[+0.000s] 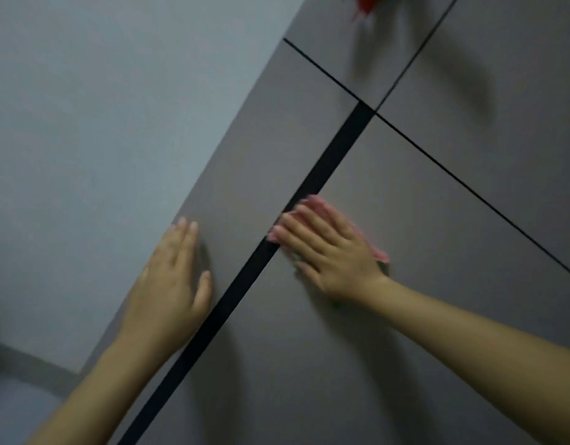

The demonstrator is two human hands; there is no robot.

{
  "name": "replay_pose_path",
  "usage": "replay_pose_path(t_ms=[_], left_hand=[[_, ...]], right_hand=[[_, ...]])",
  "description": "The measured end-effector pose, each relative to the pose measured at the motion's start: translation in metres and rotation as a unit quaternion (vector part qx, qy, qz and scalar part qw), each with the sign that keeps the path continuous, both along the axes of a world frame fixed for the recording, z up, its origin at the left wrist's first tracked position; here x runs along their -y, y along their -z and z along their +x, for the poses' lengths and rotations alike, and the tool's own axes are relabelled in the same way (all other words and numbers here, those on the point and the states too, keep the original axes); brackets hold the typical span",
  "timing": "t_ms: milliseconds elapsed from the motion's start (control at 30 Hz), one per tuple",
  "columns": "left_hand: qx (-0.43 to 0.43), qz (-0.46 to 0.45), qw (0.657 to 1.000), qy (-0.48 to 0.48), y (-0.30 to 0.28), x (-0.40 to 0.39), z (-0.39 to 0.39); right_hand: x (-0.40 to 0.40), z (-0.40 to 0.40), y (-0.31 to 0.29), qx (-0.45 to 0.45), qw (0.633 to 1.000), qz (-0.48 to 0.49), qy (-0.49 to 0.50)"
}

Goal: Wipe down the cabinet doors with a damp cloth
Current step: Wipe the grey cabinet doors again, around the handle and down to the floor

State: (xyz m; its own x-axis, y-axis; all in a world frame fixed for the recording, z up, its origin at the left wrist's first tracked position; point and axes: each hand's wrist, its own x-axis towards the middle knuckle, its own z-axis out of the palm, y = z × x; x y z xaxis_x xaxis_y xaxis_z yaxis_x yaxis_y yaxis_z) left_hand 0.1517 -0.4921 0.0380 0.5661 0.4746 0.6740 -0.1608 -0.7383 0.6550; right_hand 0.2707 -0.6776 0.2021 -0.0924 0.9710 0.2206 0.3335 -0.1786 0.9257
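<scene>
Grey flat cabinet doors fill the tilted view. My right hand (325,248) lies flat on the right lower door (405,220), pressing a pink cloth (378,253) against it; the cloth peeks out around my fingers and by the wrist. My fingertips sit at the black vertical strip (328,168) between the two lower doors. My left hand (171,281) rests flat and bare on the left lower door (255,149), near its outer edge, fingers together, thumb out toward the strip.
A pale grey wall (101,123) borders the left door. Thin dark gaps separate the lower doors from the upper doors (357,49). A blurred red item (365,4) hangs at the top edge. A darker skirting and floor (17,399) show at lower left.
</scene>
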Motion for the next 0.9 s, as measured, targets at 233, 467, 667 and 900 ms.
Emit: replay_pose_path(t_ms=[233, 467, 667, 900], left_hand=[[0.025, -0.089, 0.995, 0.033, 0.026, 0.019, -0.008], [0.069, -0.157, 0.985, -0.021, 0.019, 0.015, 0.007], [0.126, -0.131, 0.983, 0.011, 0.017, 0.035, 0.019], [0.169, -0.137, 0.976, -0.016, 0.02, 0.054, 0.054]], right_hand=[[-0.078, -0.01, -0.044, -0.005, 0.978, 0.207, 0.007], [-0.074, -0.006, 0.064, 0.014, 0.999, -0.046, 0.017], [-0.029, -0.003, 0.016, 0.038, 0.998, 0.058, 0.012], [-0.063, -0.004, 0.069, -0.002, 0.999, 0.042, 0.012]])
